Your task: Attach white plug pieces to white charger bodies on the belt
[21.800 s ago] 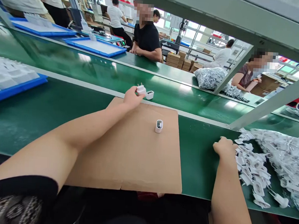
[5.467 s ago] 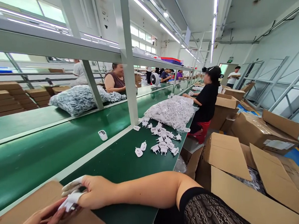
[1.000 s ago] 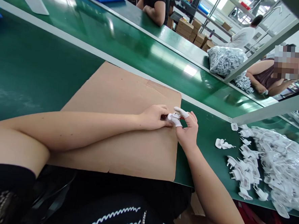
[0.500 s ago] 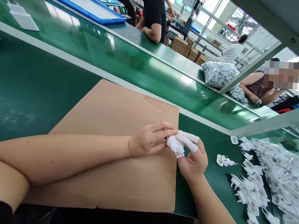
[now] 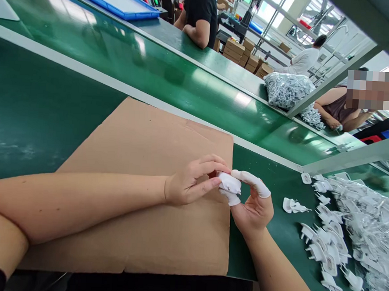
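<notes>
One white plug housing [image 5: 229,183] is pinched between the partly curled left hand [image 5: 190,182] and the likewise curled right hand [image 5: 256,207], held over the right edge of the cardboard sheet [image 5: 175,241].

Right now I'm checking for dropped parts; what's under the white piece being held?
The right hand has its wrapped thumb under the white piece; cardboard sheet and green tabletop show beyond. Whatever piece and thumb cover is hidden.
</notes>
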The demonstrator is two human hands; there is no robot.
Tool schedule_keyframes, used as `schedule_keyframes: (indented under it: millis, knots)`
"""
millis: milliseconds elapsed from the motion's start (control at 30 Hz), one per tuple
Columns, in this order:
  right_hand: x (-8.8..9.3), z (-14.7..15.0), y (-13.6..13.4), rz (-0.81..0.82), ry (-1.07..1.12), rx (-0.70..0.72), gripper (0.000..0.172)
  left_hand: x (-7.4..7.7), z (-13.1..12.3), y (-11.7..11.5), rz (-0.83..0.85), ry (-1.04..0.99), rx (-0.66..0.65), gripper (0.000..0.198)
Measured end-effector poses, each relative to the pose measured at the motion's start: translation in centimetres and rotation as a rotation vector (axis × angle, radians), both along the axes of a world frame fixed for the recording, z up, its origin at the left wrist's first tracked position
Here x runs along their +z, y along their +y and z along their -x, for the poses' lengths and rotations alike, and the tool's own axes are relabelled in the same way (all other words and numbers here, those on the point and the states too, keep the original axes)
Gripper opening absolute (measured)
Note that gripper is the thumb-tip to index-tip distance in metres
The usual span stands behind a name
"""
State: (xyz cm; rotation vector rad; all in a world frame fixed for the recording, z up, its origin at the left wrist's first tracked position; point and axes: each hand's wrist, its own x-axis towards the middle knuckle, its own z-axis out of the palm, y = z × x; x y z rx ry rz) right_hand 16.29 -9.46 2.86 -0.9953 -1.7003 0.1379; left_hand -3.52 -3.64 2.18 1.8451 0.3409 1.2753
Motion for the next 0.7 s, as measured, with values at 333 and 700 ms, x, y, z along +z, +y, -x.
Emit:
schedule_keyframes:
  millis: [333,700]
  knots:
    - [-0.1,1.1,0.3,0.303,0.346,0.049,0.052,-1.1,-0.2,-0.1,0.394,-0.027,-0.258,0.037]
    - [0.1,0.0,1.0,0.288,0.092,0.167,0.056,0.0,-0.6,0.8,0.728,-0.079,-0.181,0.037]
